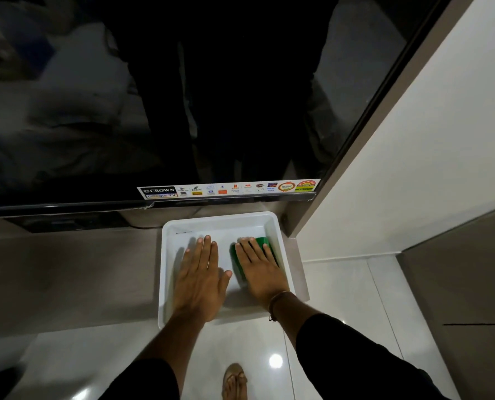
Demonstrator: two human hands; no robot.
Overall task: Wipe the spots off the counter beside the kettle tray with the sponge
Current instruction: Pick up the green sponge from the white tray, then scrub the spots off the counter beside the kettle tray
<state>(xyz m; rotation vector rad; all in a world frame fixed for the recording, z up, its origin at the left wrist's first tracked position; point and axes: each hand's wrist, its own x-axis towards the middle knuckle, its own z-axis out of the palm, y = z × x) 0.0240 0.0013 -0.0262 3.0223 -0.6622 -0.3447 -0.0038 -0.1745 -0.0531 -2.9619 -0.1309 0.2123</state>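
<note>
We read a sticker strip [229, 189] along the TV's [182, 96] bottom edge, at 12 o'clock from the white tray [165, 284]. Its left end says "CROWN" over "Google TV". A red Netflix "N" sits mid-strip. Other small logos and round badges at the right end are too blurred to read.

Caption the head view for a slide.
Right hand presses green sponge inside white plastic tray; left hand flat beside it.

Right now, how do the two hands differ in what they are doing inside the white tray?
The right hand presses flat on a green sponge; the left hand lies on the bare tray floor. The right wrist wears a band; the left shows none. Both are palm down, fingers extended toward the TV.
</note>
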